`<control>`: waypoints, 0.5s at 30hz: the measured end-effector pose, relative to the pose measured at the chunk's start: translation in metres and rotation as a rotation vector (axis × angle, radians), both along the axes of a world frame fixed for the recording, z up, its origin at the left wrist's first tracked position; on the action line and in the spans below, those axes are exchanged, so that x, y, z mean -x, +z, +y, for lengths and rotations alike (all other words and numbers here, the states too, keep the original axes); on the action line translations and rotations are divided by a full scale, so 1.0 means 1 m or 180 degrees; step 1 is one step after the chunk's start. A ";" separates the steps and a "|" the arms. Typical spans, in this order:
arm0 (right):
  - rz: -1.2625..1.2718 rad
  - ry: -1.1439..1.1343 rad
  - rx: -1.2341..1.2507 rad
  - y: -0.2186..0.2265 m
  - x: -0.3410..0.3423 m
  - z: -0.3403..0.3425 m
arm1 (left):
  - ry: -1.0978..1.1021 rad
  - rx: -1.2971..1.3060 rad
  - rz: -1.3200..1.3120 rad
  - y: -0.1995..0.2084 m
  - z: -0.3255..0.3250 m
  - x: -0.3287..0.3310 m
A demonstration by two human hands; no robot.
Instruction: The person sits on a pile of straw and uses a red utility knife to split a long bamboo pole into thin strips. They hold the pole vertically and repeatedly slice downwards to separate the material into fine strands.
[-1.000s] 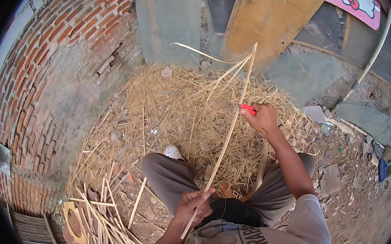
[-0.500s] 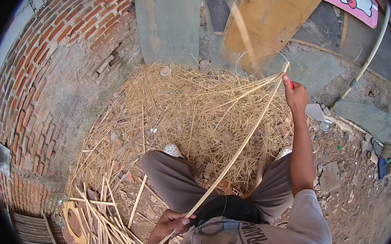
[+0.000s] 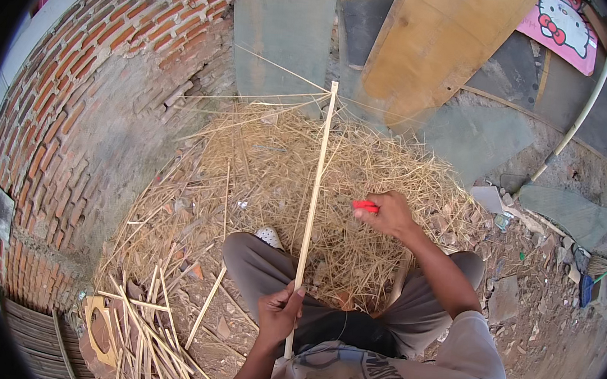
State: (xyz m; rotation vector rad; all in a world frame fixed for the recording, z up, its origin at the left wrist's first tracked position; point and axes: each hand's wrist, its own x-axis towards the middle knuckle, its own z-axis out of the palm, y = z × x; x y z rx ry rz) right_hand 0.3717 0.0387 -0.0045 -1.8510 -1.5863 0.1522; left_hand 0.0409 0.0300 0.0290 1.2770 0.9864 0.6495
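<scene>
Head: left hand [image 3: 279,313] low, right hand [image 3: 390,214] forward

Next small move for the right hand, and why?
Probably shift the right hand leftward until its red tool meets the pale strip, below the thin slivers. The left hand grips the strip near its lower end, the slivers fan out from its far tip, seemingly attached, and the tool sits to the right, apart from the strip.
</scene>
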 end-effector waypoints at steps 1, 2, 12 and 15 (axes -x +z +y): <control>-0.0310 0.0137 -0.0117 0.004 0.021 -0.003 | 0.0105 -0.0055 -0.0034 0.000 0.001 -0.009; -0.0610 0.0261 -0.0230 0.007 0.036 -0.007 | 0.0111 -0.0078 -0.0060 0.006 0.002 -0.019; -0.0395 -0.0255 -0.0174 0.007 0.026 -0.006 | -0.0514 0.0059 -0.0059 0.026 -0.019 -0.047; -0.0097 -0.0486 -0.0134 0.008 0.009 -0.007 | -0.0350 -0.0282 -0.0294 0.020 -0.019 -0.056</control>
